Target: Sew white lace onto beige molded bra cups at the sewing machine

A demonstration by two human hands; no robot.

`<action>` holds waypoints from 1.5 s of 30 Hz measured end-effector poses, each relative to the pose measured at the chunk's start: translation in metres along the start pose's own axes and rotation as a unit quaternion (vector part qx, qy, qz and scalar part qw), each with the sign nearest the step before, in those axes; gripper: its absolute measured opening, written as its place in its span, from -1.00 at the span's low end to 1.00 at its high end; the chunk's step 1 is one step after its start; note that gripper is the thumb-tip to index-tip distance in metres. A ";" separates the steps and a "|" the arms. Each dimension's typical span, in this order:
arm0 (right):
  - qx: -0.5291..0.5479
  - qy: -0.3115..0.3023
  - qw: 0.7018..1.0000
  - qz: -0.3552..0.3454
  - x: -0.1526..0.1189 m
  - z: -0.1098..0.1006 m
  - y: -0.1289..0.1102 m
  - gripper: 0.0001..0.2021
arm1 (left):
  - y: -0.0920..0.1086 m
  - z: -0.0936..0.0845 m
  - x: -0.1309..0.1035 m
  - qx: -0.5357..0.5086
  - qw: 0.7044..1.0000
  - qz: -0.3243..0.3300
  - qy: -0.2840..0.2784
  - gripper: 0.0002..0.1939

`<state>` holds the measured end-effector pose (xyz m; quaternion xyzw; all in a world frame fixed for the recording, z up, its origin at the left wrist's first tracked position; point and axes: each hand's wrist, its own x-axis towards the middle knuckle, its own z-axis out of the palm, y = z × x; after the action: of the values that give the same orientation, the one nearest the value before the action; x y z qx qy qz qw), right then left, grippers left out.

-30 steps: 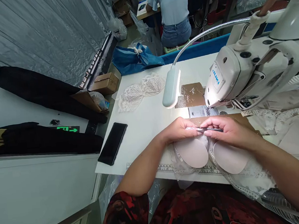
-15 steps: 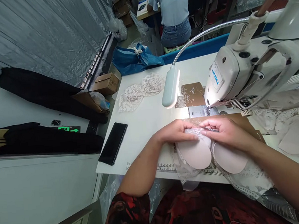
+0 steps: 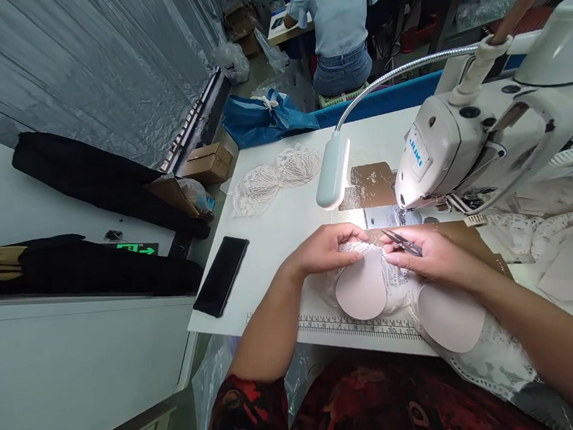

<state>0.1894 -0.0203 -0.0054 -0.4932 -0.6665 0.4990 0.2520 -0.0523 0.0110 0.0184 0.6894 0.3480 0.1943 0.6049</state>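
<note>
Pinched between my left hand's (image 3: 327,248) thumb and fingers is the upper lace edge of a white lace bra (image 3: 398,285) with smooth pale cups. One cup (image 3: 361,285) lies below that hand. The other cup (image 3: 453,317) lies under my right forearm. Small metal thread snips (image 3: 403,242) rest in my right hand (image 3: 427,253), tips pointing up and left. The fingertips of that hand are also at the lace edge; whether they grip it is hard to tell. The bra lies across the table's front edge, its lace hanging over at the right.
A sewing machine (image 3: 440,141) stands at the right, with a lamp (image 3: 333,171) on a bendy neck beside it. A phone (image 3: 221,276) and another lace piece (image 3: 276,178) lie on the left of the table (image 3: 271,263). More white fabric (image 3: 564,244) is piled right. Beyond sits a person (image 3: 340,23).
My hands have moved slightly apart, with the lace edge stretched between them. The snips have swung up and show more clearly. The left cup has shifted left and the right cup lower.
</note>
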 end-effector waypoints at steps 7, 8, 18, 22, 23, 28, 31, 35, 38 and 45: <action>-0.032 0.006 0.999 -0.018 -0.005 0.007 -0.004 -0.74 | -0.001 0.007 0.004 0.030 0.999 0.000 0.038 -0.63; -0.035 0.012 0.999 -0.026 -0.006 0.006 -0.004 -0.75 | 0.000 0.008 0.005 0.037 0.998 -0.004 0.041 -0.62; 0.005 0.088 0.994 -0.065 -0.008 0.006 -0.007 -0.75 | -0.002 0.018 0.015 -0.026 0.999 -0.042 -0.012 -0.73; 0.095 0.065 0.993 -0.038 -0.010 0.002 0.003 -0.60 | 0.000 0.019 0.015 -0.078 0.995 -0.055 0.009 -0.74; 0.105 0.058 0.992 -0.038 -0.010 0.000 0.005 -0.59 | 0.000 0.019 0.014 -0.092 0.994 -0.054 0.013 -0.74; 0.067 0.024 0.997 -0.025 -0.009 -0.010 0.005 -0.61 | 0.000 0.020 0.014 -0.145 0.986 -0.072 0.042 -0.73; 0.055 0.016 0.998 -0.017 -0.009 -0.010 0.000 -0.62 | -0.002 0.021 0.016 -0.174 0.979 -0.090 0.052 -0.72; 0.057 0.015 0.998 -0.023 -0.008 -0.003 -0.004 -0.68 | -0.005 0.023 0.018 -0.182 0.978 -0.090 0.056 -0.72; 0.059 0.027 0.997 -0.032 -0.008 0.002 -0.005 -0.71 | -0.009 0.026 0.019 -0.187 0.978 -0.083 0.049 -0.72; 0.021 0.047 0.997 -0.050 -0.007 -0.001 -0.005 -0.74 | -0.009 0.027 0.019 -0.165 0.980 -0.102 0.037 -0.71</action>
<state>0.1903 -0.0262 0.0009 -0.4766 -0.6669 0.4762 0.3183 -0.0231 0.0065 0.0014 0.5331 0.4022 0.2118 0.7135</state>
